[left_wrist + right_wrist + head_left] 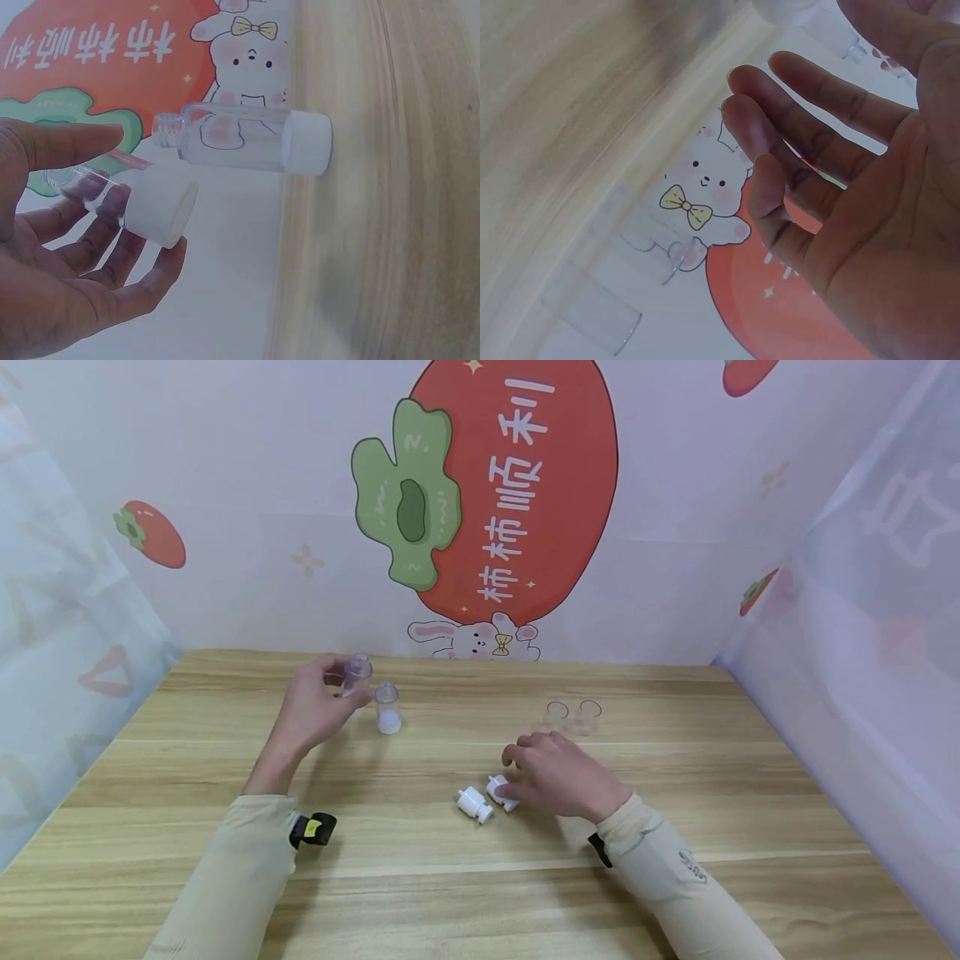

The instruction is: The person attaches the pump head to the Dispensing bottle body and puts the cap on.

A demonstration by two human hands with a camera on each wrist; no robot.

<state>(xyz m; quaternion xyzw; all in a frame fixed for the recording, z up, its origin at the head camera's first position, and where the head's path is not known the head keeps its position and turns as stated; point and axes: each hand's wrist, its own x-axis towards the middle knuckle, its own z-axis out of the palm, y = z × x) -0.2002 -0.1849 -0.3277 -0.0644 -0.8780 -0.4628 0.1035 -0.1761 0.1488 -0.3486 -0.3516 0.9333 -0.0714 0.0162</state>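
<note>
My left hand (315,703) grips a small clear bottle (161,204) with a white base, thumb on one side and fingers on the other. The bottle is tilted and its base is off the table. Close beside it a second clear bottle (387,708) stands upright, its threaded neck showing no cap. My right hand (566,775), fingers loosely bent and holding nothing, hovers by two white pump heads. One pump head (474,805) lies on its side; the other pump head (498,789) is partly hidden by the right thumb, and contact cannot be told.
Behind the right hand two clear cylindrical caps (589,713) stand side by side on the wooden table (420,893). A white printed backdrop (270,577) rises along the table's back edge, with similar sheets at both sides.
</note>
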